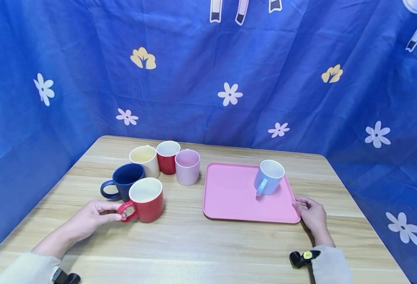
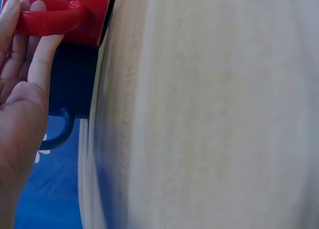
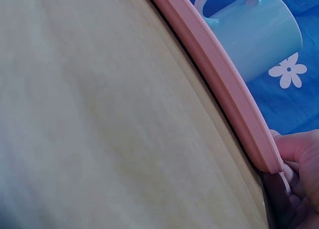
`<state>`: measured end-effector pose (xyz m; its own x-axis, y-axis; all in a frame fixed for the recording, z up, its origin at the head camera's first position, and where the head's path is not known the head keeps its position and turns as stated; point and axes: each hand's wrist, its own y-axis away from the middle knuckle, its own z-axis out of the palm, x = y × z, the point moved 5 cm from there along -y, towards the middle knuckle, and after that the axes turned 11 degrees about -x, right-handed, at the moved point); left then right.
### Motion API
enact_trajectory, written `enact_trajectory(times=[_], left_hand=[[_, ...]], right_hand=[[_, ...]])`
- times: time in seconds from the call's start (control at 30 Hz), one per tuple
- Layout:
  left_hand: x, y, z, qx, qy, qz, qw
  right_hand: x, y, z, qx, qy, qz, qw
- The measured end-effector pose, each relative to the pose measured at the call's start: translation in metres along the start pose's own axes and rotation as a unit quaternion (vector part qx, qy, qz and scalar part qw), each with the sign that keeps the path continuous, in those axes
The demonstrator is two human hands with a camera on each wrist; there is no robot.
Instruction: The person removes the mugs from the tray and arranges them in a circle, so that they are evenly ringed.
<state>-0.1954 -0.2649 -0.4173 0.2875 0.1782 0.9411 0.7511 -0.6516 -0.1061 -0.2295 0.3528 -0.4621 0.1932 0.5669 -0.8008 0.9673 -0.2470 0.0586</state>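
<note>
My left hand (image 1: 94, 216) pinches the handle of a red mug (image 1: 151, 211) with a white inside, its thumb and fingers around the handle loop. Behind that mug, partly hidden by it, stands a dark blue mug (image 1: 124, 178) with its handle to the left. On the right, my right hand (image 1: 314, 216) holds the near right edge of a pink tray (image 1: 230, 197) between thumb and fingers. A light blue mug (image 1: 267, 182) stands upright on the tray's right side, handle toward the front. In the right wrist view, the thumb lies at the tray's rim (image 3: 234, 94).
Beyond the blue mug stand a cream mug (image 1: 149, 162), another red mug (image 1: 167, 159) and a pale purple mug (image 1: 188, 171), close together. The wooden table (image 1: 194, 252) meets a blue patterned cloth (image 1: 180, 94) at the back and sides.
</note>
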Motion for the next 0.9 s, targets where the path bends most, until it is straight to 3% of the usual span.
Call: enact_trajectory(times=[0.27,0.9], left_hand=[[-0.0012,0.0044,0.0001,-0.004,-0.017,0.013,0.9998],[-0.0045,0.0078,-0.0051,-0.018,0.039,0.006,0.9991]], right_hand=[[-0.0001,-0.0004,0.0004,-0.001,0.002,-0.001,1.000],[0.0000,0.0008,-0.0001,-0.003,0.002,0.004,1.000]])
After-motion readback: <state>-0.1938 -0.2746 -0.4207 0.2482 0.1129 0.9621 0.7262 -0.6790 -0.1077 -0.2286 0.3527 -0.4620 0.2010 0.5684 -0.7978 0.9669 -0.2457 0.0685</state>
